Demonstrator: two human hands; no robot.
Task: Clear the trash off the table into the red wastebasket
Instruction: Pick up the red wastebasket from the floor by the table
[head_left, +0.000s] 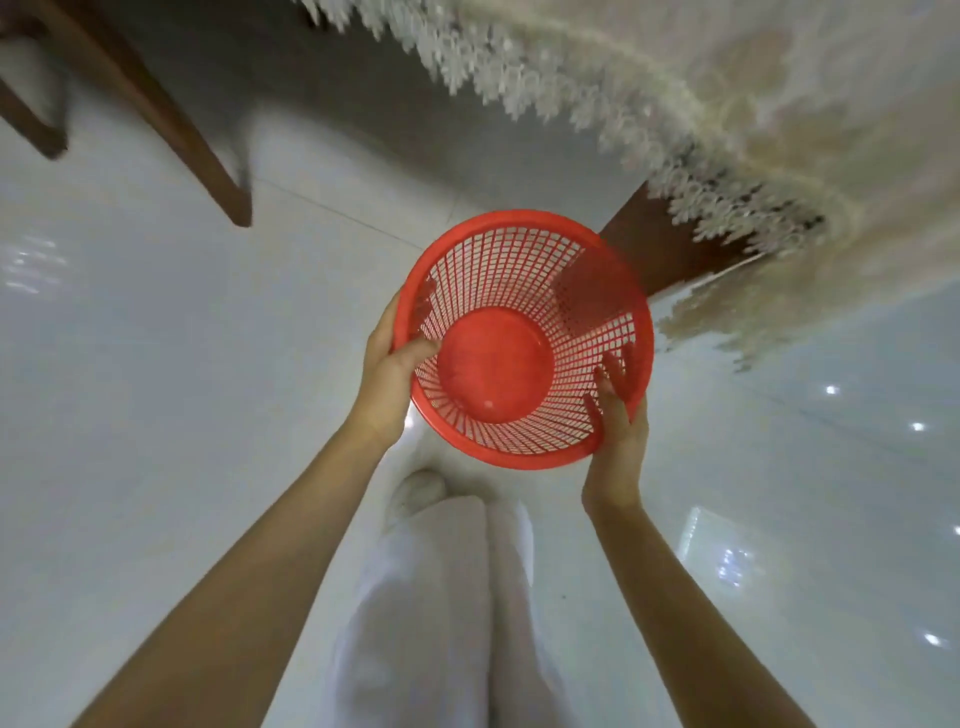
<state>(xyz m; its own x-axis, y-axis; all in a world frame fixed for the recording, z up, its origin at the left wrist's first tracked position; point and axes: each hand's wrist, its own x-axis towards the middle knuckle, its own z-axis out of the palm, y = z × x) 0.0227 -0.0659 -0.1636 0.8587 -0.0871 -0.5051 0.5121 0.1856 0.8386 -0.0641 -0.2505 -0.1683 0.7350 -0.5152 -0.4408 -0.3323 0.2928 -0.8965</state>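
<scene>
Both hands grip the red wastebasket (522, 340) by its rim above the white floor (156, 389) — left hand (387, 371) and right hand (618, 415) clamped on opposite sides — beside the lace-covered desk (779, 130).

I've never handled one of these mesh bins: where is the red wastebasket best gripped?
By its thick solid rim, from opposite sides, as the left hand and right hand do. The red wastebasket is round, wide-mouthed, with thin lattice walls.
</scene>
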